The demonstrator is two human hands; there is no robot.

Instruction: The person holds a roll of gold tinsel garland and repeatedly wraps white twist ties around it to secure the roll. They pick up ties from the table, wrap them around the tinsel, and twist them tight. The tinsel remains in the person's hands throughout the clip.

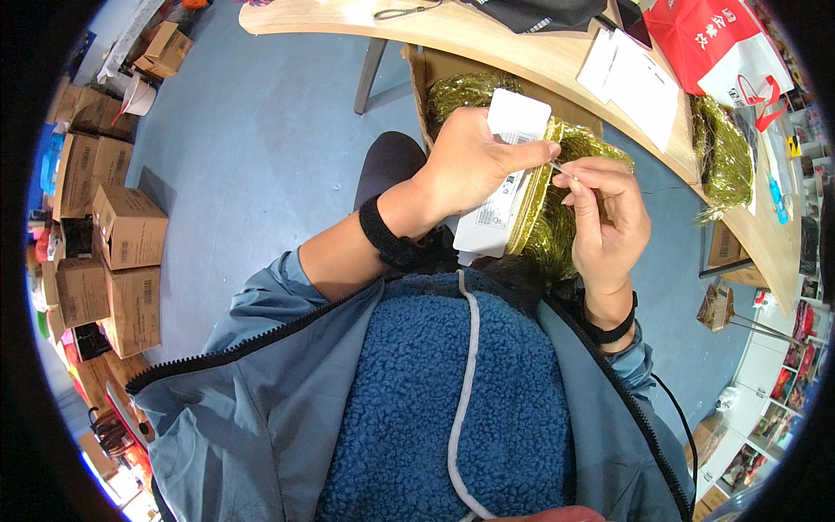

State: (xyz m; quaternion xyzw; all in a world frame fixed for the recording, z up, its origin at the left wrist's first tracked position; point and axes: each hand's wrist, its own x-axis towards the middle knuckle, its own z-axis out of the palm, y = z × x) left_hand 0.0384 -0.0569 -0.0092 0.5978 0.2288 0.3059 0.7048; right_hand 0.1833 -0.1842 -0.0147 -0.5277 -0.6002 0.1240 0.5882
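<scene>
A gold tinsel fringe curtain (554,228) hangs from white cards (483,225) over my lap, its shiny top band along the cards' edge. My left hand (479,166) grips the cards and band, with the thumb pressed on the band near its upper end. Close to that thumb, my right hand (607,209) pinches a thin, pale strip or tie (562,171) between thumb and fingers. What exactly this small piece is cannot be told. The fingers of my left hand behind the cards are hidden.
An open cardboard box (417,85) with more gold tinsel (470,88) stands beneath the curved wooden table (522,55). On the table lie papers (629,81), a red and white bag (717,46), another tinsel bundle (724,160) and a blue tool (778,199). Cardboard boxes (130,228) are stacked at left.
</scene>
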